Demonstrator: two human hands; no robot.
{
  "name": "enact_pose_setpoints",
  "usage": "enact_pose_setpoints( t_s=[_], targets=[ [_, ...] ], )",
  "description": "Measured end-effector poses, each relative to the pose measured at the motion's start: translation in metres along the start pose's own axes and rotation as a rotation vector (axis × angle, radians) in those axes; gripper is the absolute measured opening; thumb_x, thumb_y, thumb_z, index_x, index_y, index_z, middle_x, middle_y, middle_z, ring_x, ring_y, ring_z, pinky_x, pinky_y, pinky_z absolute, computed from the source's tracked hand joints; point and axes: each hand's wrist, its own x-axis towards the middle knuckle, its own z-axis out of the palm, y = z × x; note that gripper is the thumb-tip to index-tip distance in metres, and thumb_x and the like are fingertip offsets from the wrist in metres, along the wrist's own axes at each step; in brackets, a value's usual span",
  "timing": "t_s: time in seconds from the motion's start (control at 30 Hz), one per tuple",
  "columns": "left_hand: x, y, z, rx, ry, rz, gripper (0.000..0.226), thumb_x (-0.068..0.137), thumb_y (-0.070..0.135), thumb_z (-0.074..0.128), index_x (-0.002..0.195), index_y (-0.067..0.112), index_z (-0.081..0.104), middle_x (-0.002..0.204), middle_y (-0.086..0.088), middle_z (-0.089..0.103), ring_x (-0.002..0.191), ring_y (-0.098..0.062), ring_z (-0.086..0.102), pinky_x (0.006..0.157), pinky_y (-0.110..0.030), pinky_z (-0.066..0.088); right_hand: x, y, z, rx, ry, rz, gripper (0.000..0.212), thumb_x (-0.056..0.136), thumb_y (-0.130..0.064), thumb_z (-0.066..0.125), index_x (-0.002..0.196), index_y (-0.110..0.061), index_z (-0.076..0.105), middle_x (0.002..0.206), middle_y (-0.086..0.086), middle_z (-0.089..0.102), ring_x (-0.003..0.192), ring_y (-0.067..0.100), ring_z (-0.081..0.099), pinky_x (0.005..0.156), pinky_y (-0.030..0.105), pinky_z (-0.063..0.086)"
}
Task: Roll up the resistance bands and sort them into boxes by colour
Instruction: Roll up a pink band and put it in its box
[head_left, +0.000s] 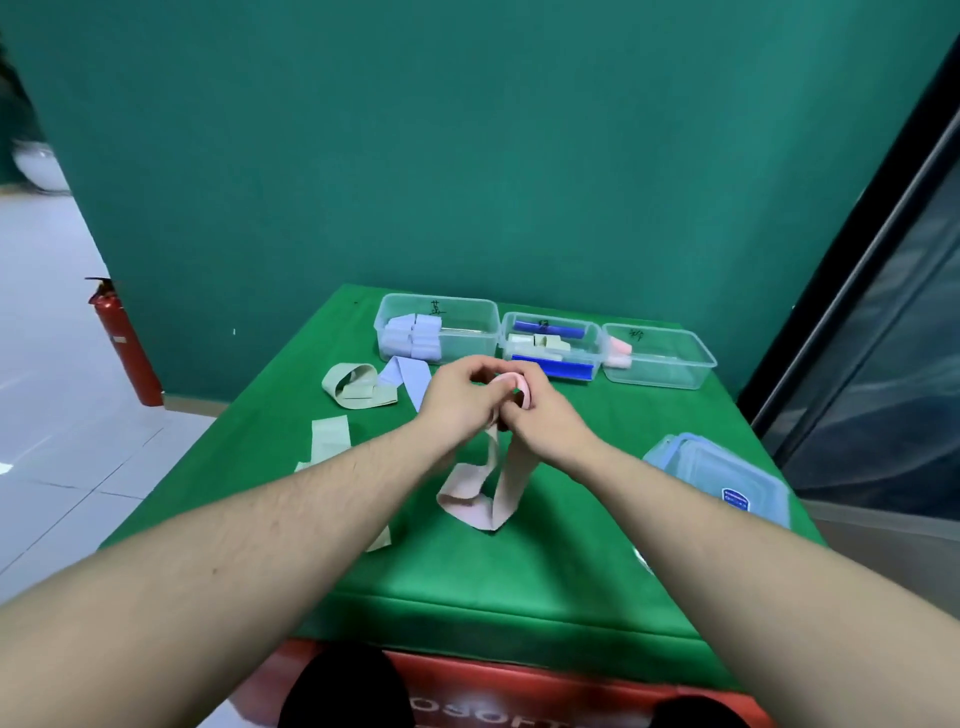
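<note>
Left hand: the left hand (457, 397) is up over the middle of the surface, fingers curled in around the top of the soft pink flat resistance band (485, 486), pinching it right against the other hand.

Right hand: the right hand (540, 415) is touching the left one, fingers curled onto the same pink band, with a small rolled loop of it sticking out at the fingertips.

Pink band: one end's up in both hands, the rest hangs down and the bottom fold sits crumpled on the green cloth-covered surface (519, 571), pretty much between the two forearms.

Boxes: three clear plastic boxes in a row along the far edge, touching or nearly. The left clear box (483, 312) has pale lilac rolls stacked at its left side. The middle clear box (595, 338) holds pale green rolls plus some dark blue bits, can't tell what those are. The right clear box (675, 364) has a pink roll or two in its left end.

Loose bands: a pale green looped band (356, 389) and a lilac flat band (410, 376) lie just in front of the left box, and another pale green flat band (330, 439) is near the left edge, partly under the left forearm.

Lids: a stack of blue-rimmed clear lids (727, 478) sits at the right edge.

Off the surface: a red fire extinguisher (124, 348) stands on the floor by the green wall.
</note>
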Motion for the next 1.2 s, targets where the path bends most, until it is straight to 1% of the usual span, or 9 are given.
enact_pose_setpoints(
  t_s=[0.23, 0.37, 0.5, 0.6, 0.77, 0.87, 0.97, 1.1, 1.2],
  targets=[
    [-0.025, 0.031, 0.040, -0.231, -0.082, -0.104, 0.038, 0.084, -0.013, 0.060, 0.104, 0.018, 0.068, 0.087, -0.005, 0.064, 0.074, -0.014, 0.058, 0.063, -0.017, 0.049, -0.039, 0.004, -0.044, 0.164, 0.037, 0.108, 0.028, 0.093, -0.022, 0.057, 0.121, -0.027, 0.054, 0.099, -0.002, 0.068, 0.078, 0.017, 0.066, 0.089, 0.044, 0.056],
    [-0.041, 0.048, 0.051, -0.148, -0.133, -0.017, 0.045, 0.084, -0.016, 0.052, 0.103, 0.022, 0.068, 0.088, 0.000, 0.064, 0.079, -0.012, 0.058, 0.059, -0.013, 0.050, -0.070, -0.001, -0.068, 0.197, -0.086, 0.134, 0.036, 0.091, -0.024, 0.055, 0.126, -0.031, 0.050, 0.106, 0.000, 0.068, 0.087, 0.013, 0.064, 0.075, 0.031, 0.053],
    [-0.055, 0.063, 0.049, -0.085, -0.263, 0.090, 0.047, 0.083, -0.018, 0.054, 0.104, 0.022, 0.067, 0.091, 0.000, 0.068, 0.081, -0.009, 0.062, 0.070, -0.015, 0.052, -0.099, -0.010, -0.096, 0.410, -0.294, 0.220, 0.028, 0.091, -0.051, 0.058, 0.117, -0.042, 0.061, 0.084, -0.011, 0.069, 0.074, 0.006, 0.062, 0.074, 0.029, 0.049],
    [-0.065, 0.071, 0.044, -0.077, -0.342, 0.139, 0.050, 0.081, -0.019, 0.058, 0.106, 0.024, 0.066, 0.100, -0.007, 0.068, 0.088, -0.011, 0.063, 0.087, -0.021, 0.052, -0.109, -0.011, -0.110, 0.453, -0.320, 0.230, 0.042, 0.087, -0.069, 0.050, 0.113, -0.043, 0.070, 0.098, -0.008, 0.071, 0.089, 0.009, 0.063, 0.081, 0.030, 0.050],
    [-0.083, 0.084, 0.040, -0.121, -0.350, 0.169, 0.052, 0.083, -0.021, 0.055, 0.109, 0.023, 0.065, 0.102, -0.004, 0.065, 0.088, -0.003, 0.066, 0.081, -0.015, 0.051, -0.117, -0.019, -0.113, 0.327, -0.156, 0.159, 0.033, 0.092, -0.047, 0.061, 0.111, -0.024, 0.073, 0.100, -0.012, 0.071, 0.092, 0.010, 0.057, 0.084, 0.033, 0.041],
    [-0.088, 0.086, 0.038, -0.153, -0.328, 0.148, 0.058, 0.083, -0.021, 0.051, 0.113, 0.027, 0.063, 0.112, -0.005, 0.063, 0.102, -0.013, 0.066, 0.088, -0.023, 0.052, -0.122, -0.023, -0.113, 0.328, -0.093, 0.121, 0.038, 0.092, -0.042, 0.064, 0.113, -0.010, 0.071, 0.109, -0.004, 0.074, 0.098, 0.011, 0.060, 0.094, 0.038, 0.045],
    [-0.093, 0.083, 0.040, -0.224, -0.291, 0.070, 0.049, 0.086, -0.009, 0.050, 0.120, 0.026, 0.059, 0.120, -0.008, 0.063, 0.109, -0.021, 0.062, 0.096, -0.037, 0.049, -0.127, -0.024, -0.110, 0.395, -0.061, 0.101, 0.028, 0.092, -0.036, 0.066, 0.111, -0.017, 0.073, 0.111, 0.001, 0.074, 0.096, 0.012, 0.063, 0.092, 0.036, 0.048],
    [-0.098, 0.069, 0.044, -0.309, -0.291, -0.129, 0.026, 0.093, 0.023, 0.060, 0.118, 0.015, 0.062, 0.116, -0.009, 0.070, 0.099, -0.026, 0.070, 0.085, -0.033, 0.057, -0.126, -0.020, -0.105, 0.453, 0.006, 0.104, 0.020, 0.090, -0.025, 0.068, 0.109, -0.020, 0.073, 0.105, 0.005, 0.074, 0.089, 0.015, 0.063, 0.079, 0.032, 0.050],
    [-0.095, 0.056, 0.050, -0.274, -0.176, -0.186, 0.020, 0.091, 0.017, 0.066, 0.110, 0.010, 0.066, 0.102, -0.008, 0.073, 0.076, -0.021, 0.070, 0.076, -0.031, 0.059, -0.121, -0.012, -0.098, 0.477, 0.016, 0.143, 0.021, 0.090, -0.013, 0.067, 0.110, -0.017, 0.068, 0.100, 0.008, 0.074, 0.086, 0.019, 0.066, 0.077, 0.035, 0.054]
  ],
)
